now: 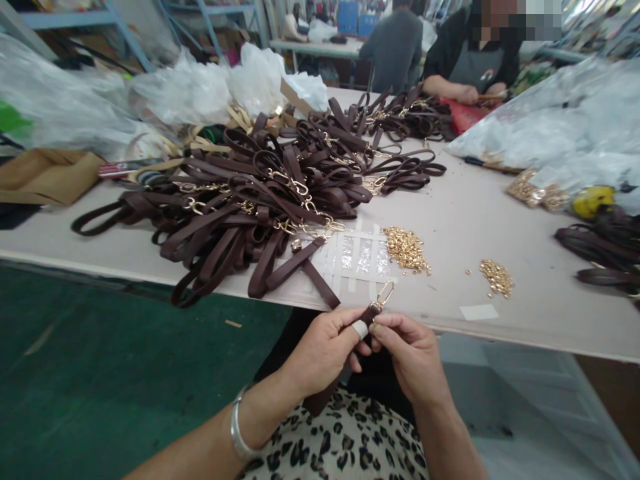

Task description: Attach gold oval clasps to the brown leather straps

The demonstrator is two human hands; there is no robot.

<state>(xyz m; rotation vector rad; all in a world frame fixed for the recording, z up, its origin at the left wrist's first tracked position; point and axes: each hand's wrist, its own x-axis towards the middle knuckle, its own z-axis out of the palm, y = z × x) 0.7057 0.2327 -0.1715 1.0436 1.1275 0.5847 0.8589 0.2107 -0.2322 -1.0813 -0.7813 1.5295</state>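
My left hand [333, 347] is closed around a dark brown leather strap [369, 313], near the strap's end. A gold clasp [385, 293] sticks out past that end, over the table edge. Tape or a cover wraps my left thumb. My right hand [413, 347] pinches at the side of the strap's end, thumb against forefinger; a tiny gold-coloured piece seems to show at the fingertips, too small to name. The strap's lower part hangs below my left hand, over my lap.
A big heap of brown straps with gold clasps [280, 180] covers the table's left and middle. Small gold fittings lie in a larger pile [406, 250] and a smaller pile [497, 278]. Plastic bags [565, 127] stand at right. A co-worker [475, 67] sits across.
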